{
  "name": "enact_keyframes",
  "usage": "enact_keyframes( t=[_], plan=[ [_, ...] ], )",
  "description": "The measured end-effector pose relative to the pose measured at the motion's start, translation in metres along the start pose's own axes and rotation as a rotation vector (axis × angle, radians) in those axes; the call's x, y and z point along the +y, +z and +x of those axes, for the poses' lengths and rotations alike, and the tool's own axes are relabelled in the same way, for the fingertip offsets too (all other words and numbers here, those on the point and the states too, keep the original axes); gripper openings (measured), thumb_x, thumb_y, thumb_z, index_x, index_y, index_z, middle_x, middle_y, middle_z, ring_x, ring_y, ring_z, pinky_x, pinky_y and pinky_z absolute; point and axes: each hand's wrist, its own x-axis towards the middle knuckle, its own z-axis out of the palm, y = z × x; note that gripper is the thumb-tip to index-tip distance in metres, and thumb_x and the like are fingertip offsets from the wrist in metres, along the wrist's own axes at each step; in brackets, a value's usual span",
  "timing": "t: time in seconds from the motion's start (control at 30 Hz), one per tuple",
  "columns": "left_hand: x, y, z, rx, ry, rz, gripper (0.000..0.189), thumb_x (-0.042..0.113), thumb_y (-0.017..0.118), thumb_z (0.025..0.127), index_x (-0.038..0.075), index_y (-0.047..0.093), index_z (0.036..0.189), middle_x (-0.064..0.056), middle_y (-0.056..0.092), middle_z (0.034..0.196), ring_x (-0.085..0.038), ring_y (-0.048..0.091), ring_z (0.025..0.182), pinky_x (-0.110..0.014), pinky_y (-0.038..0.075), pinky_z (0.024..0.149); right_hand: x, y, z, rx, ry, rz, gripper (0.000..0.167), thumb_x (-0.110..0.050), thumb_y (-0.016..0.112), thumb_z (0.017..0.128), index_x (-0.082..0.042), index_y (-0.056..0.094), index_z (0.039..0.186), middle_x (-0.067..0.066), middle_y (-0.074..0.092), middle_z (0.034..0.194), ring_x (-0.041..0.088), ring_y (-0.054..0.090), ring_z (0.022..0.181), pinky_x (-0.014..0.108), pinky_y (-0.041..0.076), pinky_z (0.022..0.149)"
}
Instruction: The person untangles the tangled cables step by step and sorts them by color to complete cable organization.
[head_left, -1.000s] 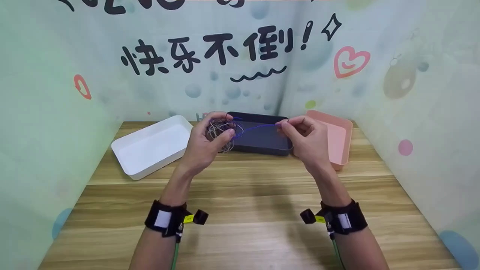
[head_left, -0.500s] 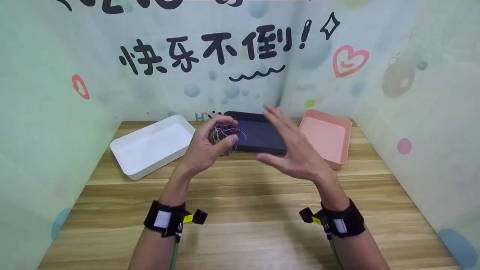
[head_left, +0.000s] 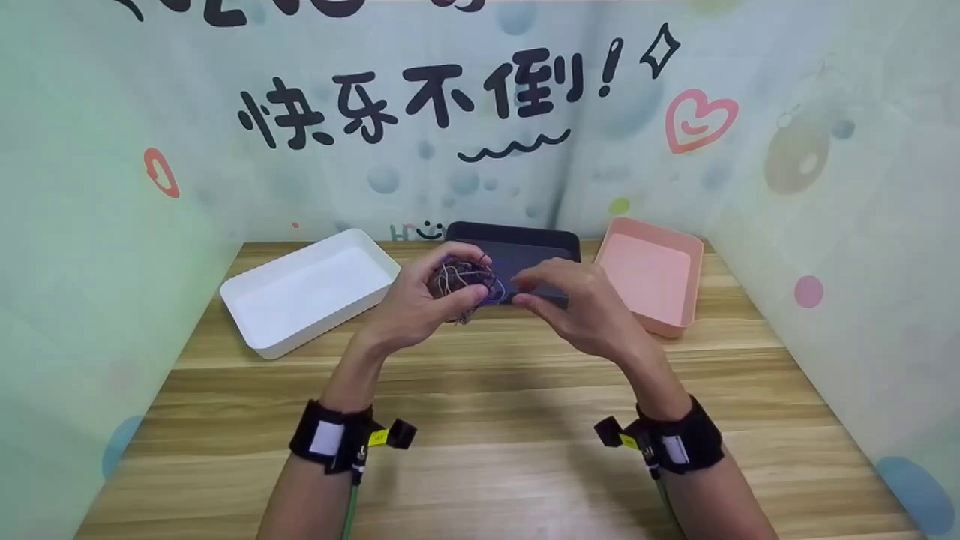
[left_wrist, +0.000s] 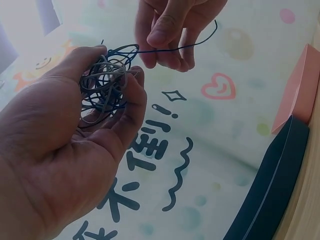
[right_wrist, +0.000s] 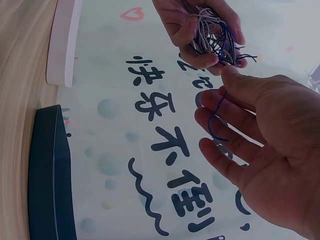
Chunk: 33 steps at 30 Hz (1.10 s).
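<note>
My left hand (head_left: 420, 304) grips a tangle of thin grey and blue wires (head_left: 459, 281) above the table, fingers and thumb curled round it. Up close in the left wrist view, loops of the wire tangle (left_wrist: 107, 82) bulge out past the fingertips. One loose blue wire (left_wrist: 172, 49) runs from it across the fingers of my right hand (left_wrist: 177, 30). Facing the tangle in the head view, the right hand (head_left: 581, 304) has its thumb and forefinger apart. In the right wrist view the blue wire end (right_wrist: 212, 122) lies in front of its loosely bent fingers.
A white tray (head_left: 311, 300) stands at the left of the wooden table (head_left: 480, 450). Behind the hands is a dark tray (head_left: 517, 234), partly covered by them. A pink tray (head_left: 652, 277) stands at the right. A printed curtain (head_left: 480, 150) closes off the back.
My right hand has let go of the blue wire it pulled taut, spread open, then come back left near the tangle with fingers bent. The left hand, still gripping, has shifted slightly right and down.
</note>
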Motion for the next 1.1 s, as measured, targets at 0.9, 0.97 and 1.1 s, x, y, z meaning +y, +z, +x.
enact_keyframes(
  t=[0.9,0.97,1.1],
  plan=[
    [0.003,-0.008,0.001,0.11,0.034,0.01,0.034,0.013,0.074,0.107,0.004,0.069,0.139,-0.012,0.069,0.13,-0.02,0.072,0.098,-0.026,0.064,0.071,0.013,-0.013,-0.004,0.098,-0.027,-0.071,0.008,0.002,0.084,0.098,-0.005,0.082,0.094,0.007,0.077,0.087,0.014,0.063,0.072,0.025,0.049,0.063],
    [0.002,-0.008,0.0,0.107,0.043,0.006,0.031,0.011,0.073,0.108,0.002,0.069,0.137,-0.011,0.069,0.125,-0.018,0.07,0.091,-0.025,0.061,0.066,0.015,-0.014,-0.004,0.103,-0.036,-0.08,0.008,0.002,0.084,0.098,-0.004,0.081,0.094,0.008,0.075,0.086,0.015,0.062,0.071,0.025,0.047,0.063],
    [0.002,-0.01,-0.001,0.124,0.047,0.002,0.025,0.007,0.072,0.108,0.001,0.07,0.132,-0.008,0.07,0.114,-0.016,0.066,0.081,-0.024,0.055,0.059,0.017,-0.016,-0.004,0.113,-0.044,-0.137,0.008,0.002,0.082,0.1,-0.003,0.08,0.095,0.011,0.074,0.089,0.02,0.065,0.075,0.027,0.051,0.066]
  ],
)
